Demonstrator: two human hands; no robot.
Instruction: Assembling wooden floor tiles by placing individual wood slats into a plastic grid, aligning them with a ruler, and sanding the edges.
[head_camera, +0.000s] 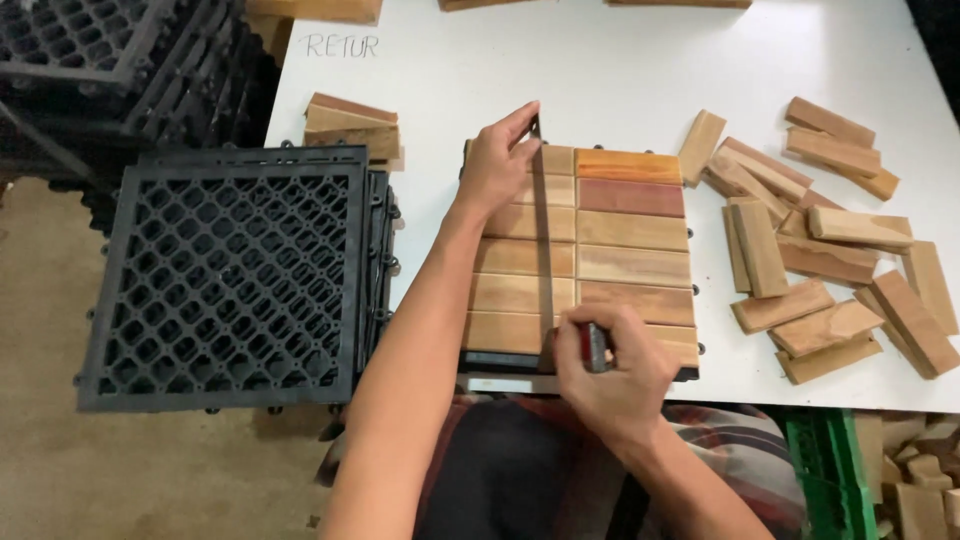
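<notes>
A white table (600, 70) stands on a dusty concrete floor (60, 470) under even, bright light.

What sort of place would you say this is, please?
Probably a small workshop where wooden deck tiles are put together: a half-finished slatted tile on a white table, loose wood slats beside it, and stacked black plastic grids.

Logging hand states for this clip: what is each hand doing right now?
Left hand: closed, pinching the far end of the thin metal strip on the wooden deck tile.
Right hand: closed on the strip's red-handled near end.
</notes>
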